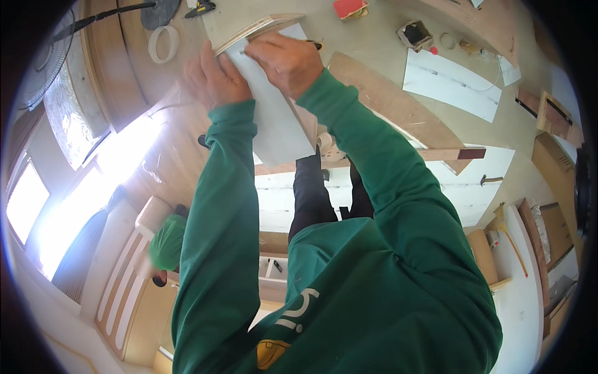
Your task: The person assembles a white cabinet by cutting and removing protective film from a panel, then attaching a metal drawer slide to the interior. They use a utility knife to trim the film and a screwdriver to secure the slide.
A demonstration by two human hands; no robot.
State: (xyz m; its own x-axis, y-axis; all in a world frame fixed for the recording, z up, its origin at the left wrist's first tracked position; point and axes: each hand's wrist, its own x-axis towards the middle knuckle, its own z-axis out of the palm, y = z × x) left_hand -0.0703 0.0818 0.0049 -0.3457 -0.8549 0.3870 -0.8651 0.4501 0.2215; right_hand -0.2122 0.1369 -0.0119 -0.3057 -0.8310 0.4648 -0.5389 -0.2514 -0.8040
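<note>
A long white panel (277, 131) stands in front of me, tilted, with a bare plywood edge (261, 26) at its far end. Against the panel's left side lies my left hand (218, 78), its fingers bent over the edge. My right hand (288, 61) is closed at the panel's upper face, thumb and fingertips pressed together near the plywood edge. Whatever is pinched there is too small to make out. A small dark tip (316, 45) shows just beyond the right knuckles; its kind is unclear.
A white ring-shaped roll (163, 45) and a power drill (200, 9) lie beyond my left hand, near a fan (47, 65). Brown board (398, 109), white sheet (451, 84) and hammer (492, 180) lie to the right. Another person in green (167, 244) is at lower left.
</note>
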